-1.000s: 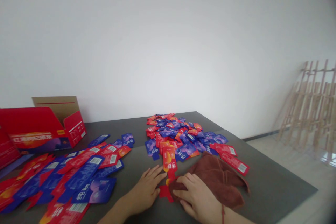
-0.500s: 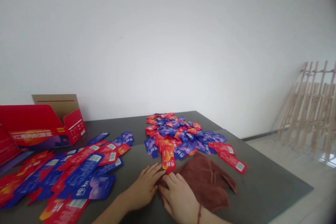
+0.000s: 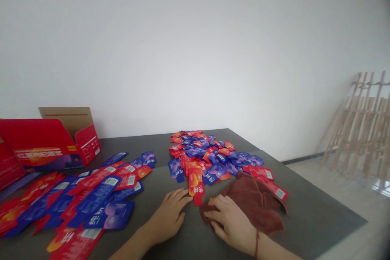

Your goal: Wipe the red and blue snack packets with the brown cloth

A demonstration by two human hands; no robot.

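the left hand lies open on the dark table, gripping nothing, its fingertips just beside a red-orange sachet. the right hand rests on a crumpled brown towel (a light press, no clench). beyond the towel sits a heap of red and blue sachets; far left of it, an open red carton.

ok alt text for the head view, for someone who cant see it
Two bare hands on a dark grey table: the left hand beside a red and orange sachet, the right hand on a crumpled brown towel. A heap of red and blue sachets lies beyond, more spread left by an open red carton.
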